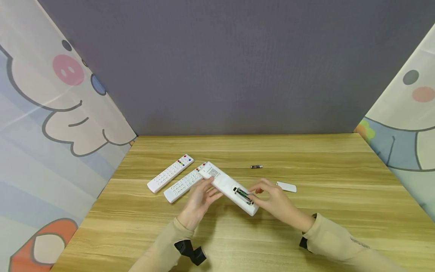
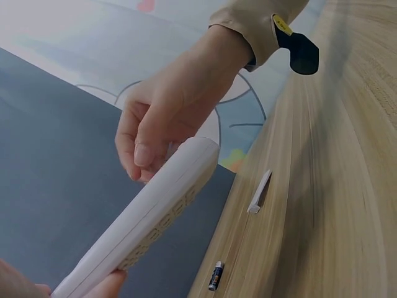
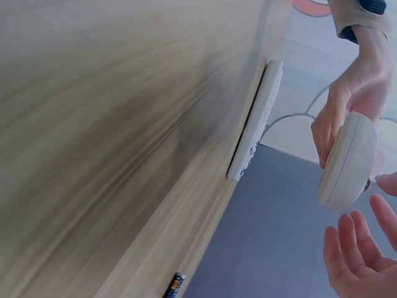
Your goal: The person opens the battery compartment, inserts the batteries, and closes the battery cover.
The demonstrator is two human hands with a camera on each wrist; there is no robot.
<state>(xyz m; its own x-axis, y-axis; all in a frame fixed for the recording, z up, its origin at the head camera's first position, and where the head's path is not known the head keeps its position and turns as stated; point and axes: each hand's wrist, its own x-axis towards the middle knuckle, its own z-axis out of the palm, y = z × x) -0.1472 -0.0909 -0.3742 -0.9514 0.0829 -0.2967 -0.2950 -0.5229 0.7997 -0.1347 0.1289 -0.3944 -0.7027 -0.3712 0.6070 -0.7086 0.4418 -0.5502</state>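
Observation:
My left hand (image 1: pixel 198 204) grips a white remote control (image 1: pixel 222 183) by its side, keypad down, raised over the table. Near its lower end the battery compartment lies uncovered, and a green battery (image 1: pixel 243 194) shows inside. The thumb of my right hand (image 1: pixel 273 200) touches the battery end of the compartment. In the right wrist view the other fingers of that right hand (image 3: pixel 363 264) are spread loosely, away from the remote. A loose dark battery (image 1: pixel 256 166) lies on the table beyond the remote. The white battery cover (image 1: pixel 287 187) lies just past my right hand.
Two more white remotes lie keypad up at the left, an outer remote (image 1: pixel 170 173) and an inner remote (image 1: pixel 181 187) partly overlapped by the held one. A grey panel (image 1: pixel 238 75) stands behind the wooden table (image 1: pixel 323 162), with cartoon-printed curtains (image 1: pixel 40 124) at both sides.

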